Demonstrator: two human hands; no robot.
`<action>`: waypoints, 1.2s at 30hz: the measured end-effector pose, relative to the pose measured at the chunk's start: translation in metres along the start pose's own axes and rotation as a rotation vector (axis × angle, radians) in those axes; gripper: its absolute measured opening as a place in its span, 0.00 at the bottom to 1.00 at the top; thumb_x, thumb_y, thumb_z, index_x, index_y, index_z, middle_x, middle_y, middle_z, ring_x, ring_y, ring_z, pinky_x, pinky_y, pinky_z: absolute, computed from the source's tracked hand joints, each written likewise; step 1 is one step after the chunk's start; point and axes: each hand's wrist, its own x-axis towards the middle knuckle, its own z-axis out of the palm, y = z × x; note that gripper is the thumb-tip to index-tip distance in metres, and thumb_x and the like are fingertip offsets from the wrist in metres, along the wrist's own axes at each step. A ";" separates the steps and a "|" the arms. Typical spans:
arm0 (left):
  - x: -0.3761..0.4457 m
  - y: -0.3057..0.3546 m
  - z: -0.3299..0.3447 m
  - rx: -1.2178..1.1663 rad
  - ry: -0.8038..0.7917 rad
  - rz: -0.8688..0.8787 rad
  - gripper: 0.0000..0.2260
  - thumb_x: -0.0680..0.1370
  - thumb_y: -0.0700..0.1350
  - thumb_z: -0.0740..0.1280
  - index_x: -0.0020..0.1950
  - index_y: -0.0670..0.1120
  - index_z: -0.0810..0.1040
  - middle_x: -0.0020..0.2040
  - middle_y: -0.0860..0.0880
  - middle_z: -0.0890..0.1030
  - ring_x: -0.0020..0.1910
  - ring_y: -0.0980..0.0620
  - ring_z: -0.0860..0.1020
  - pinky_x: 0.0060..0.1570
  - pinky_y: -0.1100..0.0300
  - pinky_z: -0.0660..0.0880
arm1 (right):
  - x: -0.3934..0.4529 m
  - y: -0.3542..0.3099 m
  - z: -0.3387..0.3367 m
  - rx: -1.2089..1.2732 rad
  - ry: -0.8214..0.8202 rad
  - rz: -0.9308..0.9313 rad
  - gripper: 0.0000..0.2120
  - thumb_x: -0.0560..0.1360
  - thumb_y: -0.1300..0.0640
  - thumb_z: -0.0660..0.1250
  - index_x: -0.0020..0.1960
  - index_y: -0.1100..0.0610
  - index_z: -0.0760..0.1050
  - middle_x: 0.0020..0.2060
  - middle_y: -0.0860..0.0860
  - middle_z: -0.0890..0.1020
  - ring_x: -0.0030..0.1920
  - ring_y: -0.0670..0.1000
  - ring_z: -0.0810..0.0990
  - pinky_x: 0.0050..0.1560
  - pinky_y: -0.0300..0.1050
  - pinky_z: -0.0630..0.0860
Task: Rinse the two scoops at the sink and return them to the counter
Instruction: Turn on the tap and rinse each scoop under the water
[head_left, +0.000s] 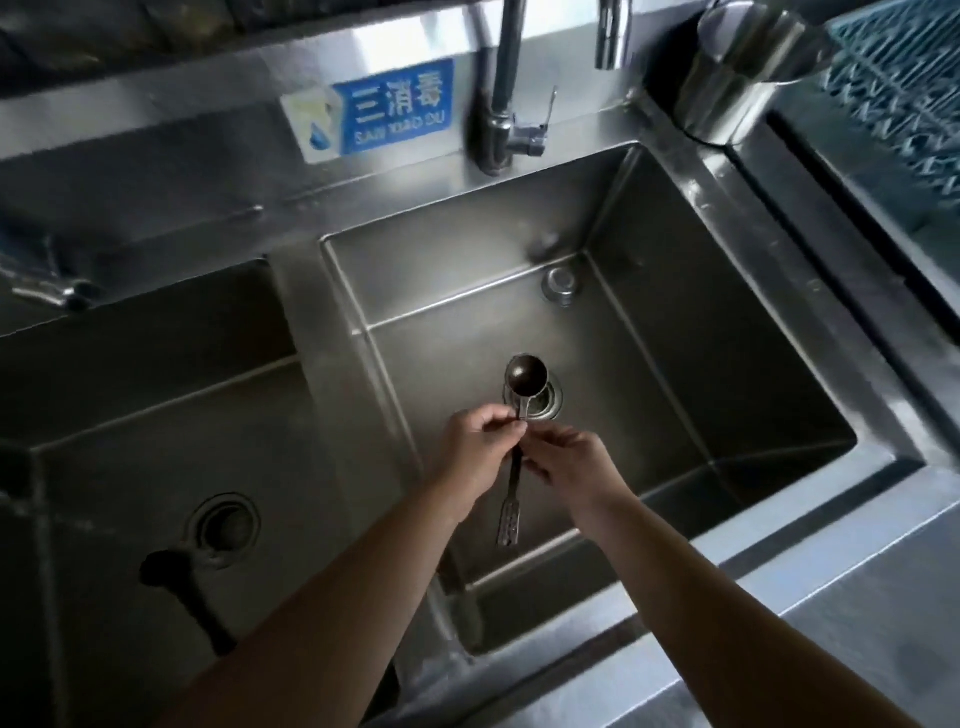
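Scoop (525, 376) held over the middle sink basin (701, 364), bowl up, right above the drain (545, 408). A long dark handle hangs down between the hands; can't tell if it's a second scoop. Left hand (480, 447) pinched on the scoop's handle near the bowl. Right hand (569, 460) touching it just below, fingers closed on the handle. Faucet (506, 104) at the back rim. Metal cup (737, 78) on the tabletop (857, 597), far right. Left basin (104, 415) has a dark plug (182, 587) by its drain.
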 end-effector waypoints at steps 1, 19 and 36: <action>0.012 -0.009 0.014 0.014 0.011 -0.050 0.06 0.74 0.38 0.71 0.51 0.41 0.82 0.38 0.48 0.81 0.37 0.56 0.79 0.40 0.63 0.76 | 0.012 0.006 -0.010 -0.011 0.034 0.054 0.05 0.75 0.62 0.70 0.42 0.57 0.85 0.29 0.51 0.84 0.28 0.44 0.77 0.27 0.33 0.70; 0.100 -0.164 0.073 0.529 0.061 -0.372 0.08 0.72 0.43 0.71 0.49 0.47 0.86 0.48 0.46 0.87 0.51 0.48 0.82 0.53 0.58 0.76 | 0.148 0.130 -0.042 -0.756 -0.022 0.525 0.16 0.75 0.63 0.66 0.62 0.63 0.77 0.59 0.59 0.81 0.44 0.50 0.81 0.14 0.27 0.62; 0.049 -0.021 -0.005 0.540 0.073 0.010 0.20 0.74 0.47 0.67 0.65 0.45 0.76 0.63 0.41 0.79 0.61 0.42 0.76 0.58 0.56 0.71 | 0.072 0.006 0.011 -0.965 0.177 0.067 0.17 0.70 0.45 0.67 0.53 0.53 0.82 0.49 0.54 0.86 0.54 0.58 0.82 0.47 0.43 0.74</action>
